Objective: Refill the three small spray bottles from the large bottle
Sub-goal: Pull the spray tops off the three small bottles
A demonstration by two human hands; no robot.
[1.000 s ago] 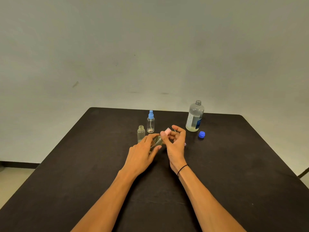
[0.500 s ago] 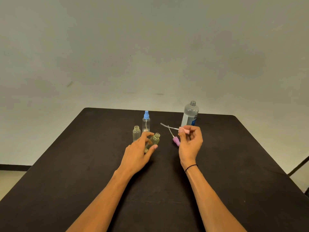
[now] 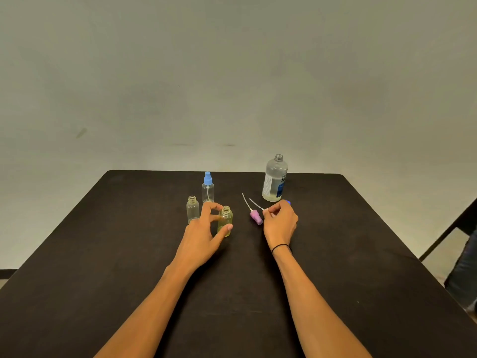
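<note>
The large clear bottle stands uncapped at the back right with a little liquid at its bottom. A small bottle with a blue spray top and a small open clear bottle stand left of centre. My left hand is closed around a small open yellowish bottle, upright on the table. My right hand pinches a pink spray head; only its white tube shows. A purple spray head lies beside that hand.
A blue cap peeks out behind my right fingers, near the large bottle. The black table ends at rounded far corners. A dark chair leg and part of a person show at the right edge.
My right hand pulled the pink spray head out of the yellowish bottle, carried it right and lowered it next to the purple head. My left hand stood the bottle upright.
</note>
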